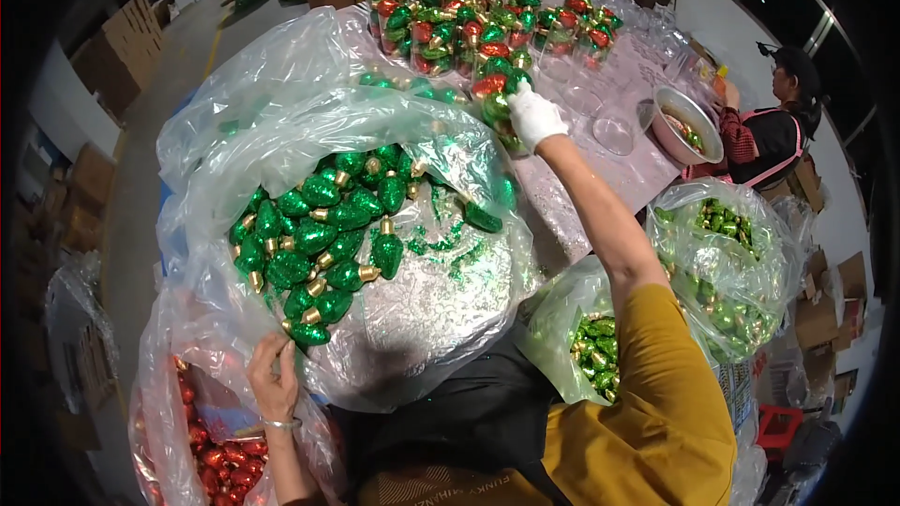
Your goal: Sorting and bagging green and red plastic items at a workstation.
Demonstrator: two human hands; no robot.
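Note:
My bare left hand (274, 379) pinches the gold cap of a glittery green bulb ornament (308, 334) at the near left edge of a pile. The pile of green bulb ornaments (314, 236) lies in a large clear plastic bag (403, 323) with its mouth spread wide. My right hand (536, 119), in a white glove, is closed against the right side of a clear jar (502, 135) holding red and green bulb ornaments. Its fingertips are partly hidden by the jar and ornaments.
Several filled jars (459, 28) crowd the far table (553, 192), with empty clear containers (614, 131) and a bowl (689, 122) to the right. Bags of red (225, 464) and light green ornaments (595, 351) flank me. A co-worker (773, 126) sits at the right.

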